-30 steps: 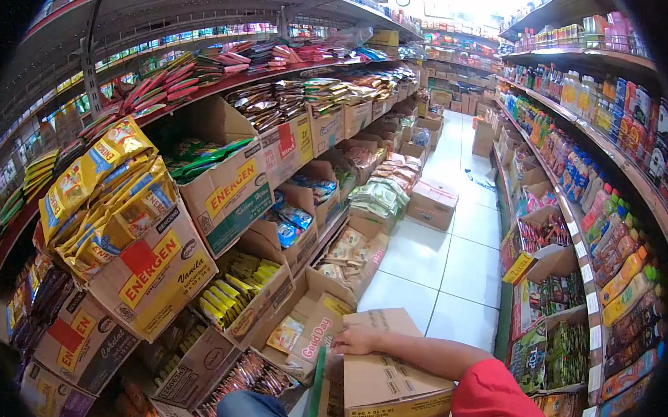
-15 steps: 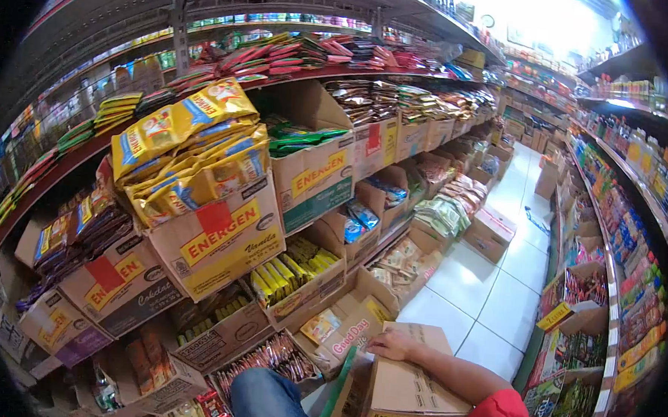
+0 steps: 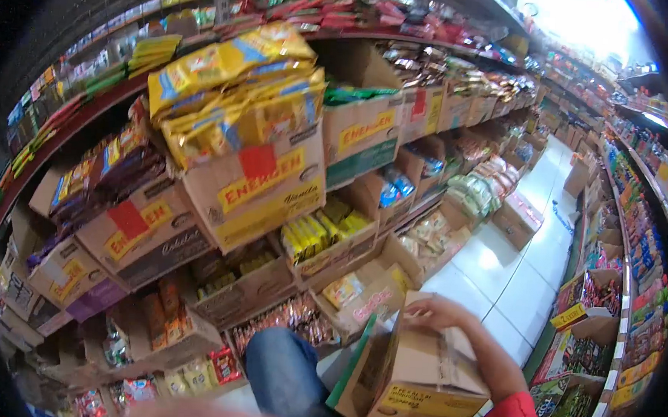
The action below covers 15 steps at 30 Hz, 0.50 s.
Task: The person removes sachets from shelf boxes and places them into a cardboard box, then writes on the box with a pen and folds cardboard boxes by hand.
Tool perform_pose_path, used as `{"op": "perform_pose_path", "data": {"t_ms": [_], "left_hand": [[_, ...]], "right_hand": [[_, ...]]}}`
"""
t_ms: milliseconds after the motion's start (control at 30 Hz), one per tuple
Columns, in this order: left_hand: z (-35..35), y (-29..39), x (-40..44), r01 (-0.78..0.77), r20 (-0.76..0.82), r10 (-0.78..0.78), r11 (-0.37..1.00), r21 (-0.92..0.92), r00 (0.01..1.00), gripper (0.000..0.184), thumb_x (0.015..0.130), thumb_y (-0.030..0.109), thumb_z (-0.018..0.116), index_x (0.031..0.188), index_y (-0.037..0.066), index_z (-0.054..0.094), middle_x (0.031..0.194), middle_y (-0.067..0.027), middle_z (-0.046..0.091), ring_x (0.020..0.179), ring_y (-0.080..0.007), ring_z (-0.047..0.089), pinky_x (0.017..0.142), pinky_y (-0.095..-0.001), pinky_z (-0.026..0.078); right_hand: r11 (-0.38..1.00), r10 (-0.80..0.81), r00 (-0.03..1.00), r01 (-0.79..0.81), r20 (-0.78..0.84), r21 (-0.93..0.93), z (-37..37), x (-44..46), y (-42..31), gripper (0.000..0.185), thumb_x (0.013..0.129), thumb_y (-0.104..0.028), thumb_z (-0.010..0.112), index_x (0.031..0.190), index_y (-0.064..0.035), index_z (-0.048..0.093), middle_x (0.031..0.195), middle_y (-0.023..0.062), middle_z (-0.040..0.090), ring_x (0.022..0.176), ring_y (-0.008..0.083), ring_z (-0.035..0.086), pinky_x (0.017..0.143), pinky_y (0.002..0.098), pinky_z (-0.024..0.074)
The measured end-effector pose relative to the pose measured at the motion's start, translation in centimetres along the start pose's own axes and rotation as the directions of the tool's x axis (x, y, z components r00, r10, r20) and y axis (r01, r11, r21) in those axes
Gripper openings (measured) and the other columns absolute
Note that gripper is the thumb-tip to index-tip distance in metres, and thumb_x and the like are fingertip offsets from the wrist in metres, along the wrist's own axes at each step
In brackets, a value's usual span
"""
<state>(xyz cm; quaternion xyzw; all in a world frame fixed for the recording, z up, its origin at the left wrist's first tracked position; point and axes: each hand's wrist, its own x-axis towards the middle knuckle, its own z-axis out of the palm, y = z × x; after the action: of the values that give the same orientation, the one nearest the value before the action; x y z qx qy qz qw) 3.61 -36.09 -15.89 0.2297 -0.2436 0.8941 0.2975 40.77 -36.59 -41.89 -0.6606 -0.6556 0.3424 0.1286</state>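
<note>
My right hand (image 3: 433, 312) lies over the far top edge of an upside-down Energen cardboard box (image 3: 424, 360), its fingers bent against the edge. The box has a brown top and a yellow printed side, and it stands close to my right sleeve. Beside it, to the left, is a green-edged cardboard piece (image 3: 354, 364). A blurred skin-coloured shape at the bottom edge seems to be my left hand (image 3: 202, 416); its fingers cannot be made out. My bent knee (image 3: 284, 368) in blue jeans is between the shelf and the box.
Left shelves hold an Energen Vanilla carton (image 3: 256, 182) heaped with yellow packets (image 3: 238, 90), and a green-banded Energen carton (image 3: 362, 138). An open Good Day box (image 3: 378, 298) sits low. A tiled aisle (image 3: 489, 273) leads past a carton (image 3: 516, 218) toward right-hand shelves (image 3: 630, 247).
The view has shifted, so the shelves appear further right and higher. The box has tilted, showing more of its yellow side. A blurred shape has come in at the bottom edge.
</note>
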Motion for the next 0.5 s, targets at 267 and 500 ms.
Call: {"op": "perform_pose_path", "data": {"t_ms": [267,500], "left_hand": [[-13.9,0.2,-19.4,0.152,0.4,-0.899,0.377,0.914,-0.176,0.061,0.089,0.05,0.064,0.128,0.004,0.057,0.131,-0.0167,0.057,0.125,-0.0338,0.05,0.108,-0.0451,0.036],[-15.1,0.6,-19.1,0.098,0.384,-0.789,0.386,0.917,-0.481,0.065,0.087,0.054,0.062,0.127,0.003,0.056,0.134,-0.0196,0.052,0.129,-0.0362,0.046,0.107,-0.0476,0.037]], "right_hand": [[0.986,-0.151,0.987,0.147,0.047,0.081,-2.0,-7.6,-2.9,0.025,0.087,-0.027,0.07,0.093,-0.0023,0.069,0.095,0.0141,0.069,0.092,0.0311,0.065,0.084,0.0407,0.0499],[0.928,-0.301,0.887,0.357,-0.35,0.105,0.9,-8.8,-0.7,0.038,0.09,-0.037,0.059,0.067,-0.0069,0.059,0.064,0.0071,0.057,0.06,0.0245,0.052,0.073,0.0383,0.0416]]}}
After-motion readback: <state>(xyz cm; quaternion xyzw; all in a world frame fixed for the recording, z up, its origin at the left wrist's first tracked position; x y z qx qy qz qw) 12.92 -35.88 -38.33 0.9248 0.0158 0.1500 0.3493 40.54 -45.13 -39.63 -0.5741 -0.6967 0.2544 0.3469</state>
